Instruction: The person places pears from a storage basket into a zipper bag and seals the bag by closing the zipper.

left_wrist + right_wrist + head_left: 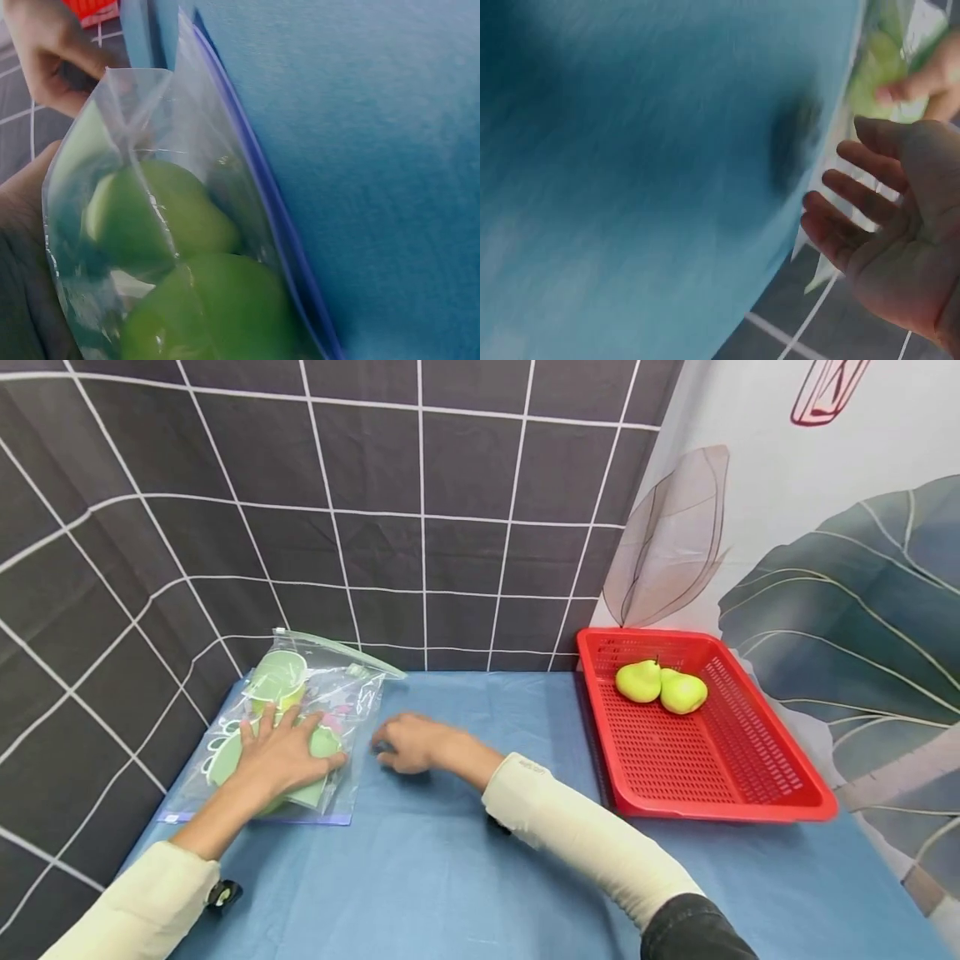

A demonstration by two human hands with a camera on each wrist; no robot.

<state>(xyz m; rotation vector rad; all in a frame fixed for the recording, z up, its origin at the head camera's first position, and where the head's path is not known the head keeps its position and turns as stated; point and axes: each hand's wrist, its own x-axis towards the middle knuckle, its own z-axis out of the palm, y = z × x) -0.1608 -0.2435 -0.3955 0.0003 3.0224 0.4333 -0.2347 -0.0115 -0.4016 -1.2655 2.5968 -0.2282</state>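
Note:
A clear zip bag [358, 697] with green printed shapes and a purple edge lies at the table's left side. Over its middle, my left hand [281, 756] rests with fingers spread, gripping nothing. Through the plastic in the left wrist view, rounded green pears [161, 214] show inside the bag. Just right of the bag, my right hand [412, 743] hovers above the table with fingers loosely bent. The right wrist view shows that palm [900, 232] holding nothing, near the bag's side.
A red plastic basket [750, 811] stands at the right of the blue-covered table [450, 877], with two yellow-green pears [660, 685] in it. A dark grid-patterned curtain [465, 552] borders the back and left. A patterned white cloth [765, 527] hangs at the right.

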